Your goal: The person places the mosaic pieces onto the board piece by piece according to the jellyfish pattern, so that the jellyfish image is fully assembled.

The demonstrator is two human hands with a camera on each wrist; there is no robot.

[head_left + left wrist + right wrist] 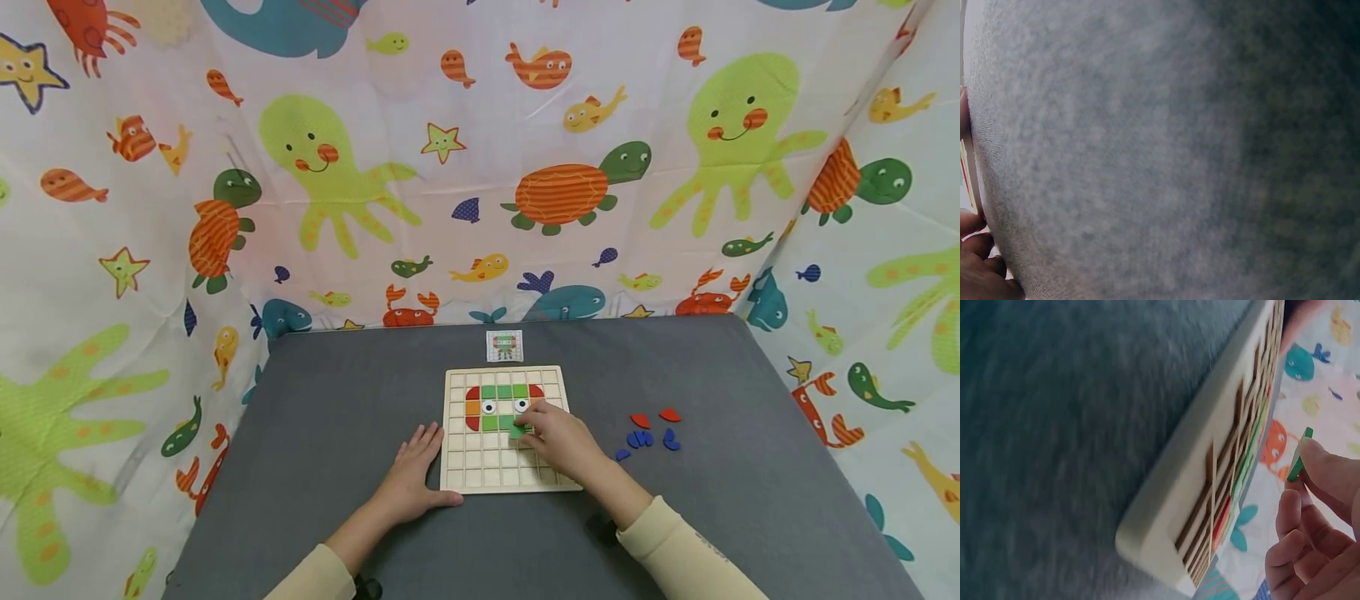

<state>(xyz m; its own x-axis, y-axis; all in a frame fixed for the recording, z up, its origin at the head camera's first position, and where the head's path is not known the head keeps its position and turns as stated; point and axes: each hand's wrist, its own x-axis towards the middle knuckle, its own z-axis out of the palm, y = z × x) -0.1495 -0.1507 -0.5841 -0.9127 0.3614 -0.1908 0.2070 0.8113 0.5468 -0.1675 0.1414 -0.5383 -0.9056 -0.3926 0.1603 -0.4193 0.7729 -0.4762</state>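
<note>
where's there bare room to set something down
Bare grey table lies left of the left hand, along the far edge on either side of the card, and right of the red pieces and blue pieces. Crowded: the board, where the right hand holds a green piece, and the area of those pieces.

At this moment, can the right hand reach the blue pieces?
Probably yes: the blue pieces lie uncovered on the grey table beside the right forearm, but the right hand pinches a green piece.
</note>
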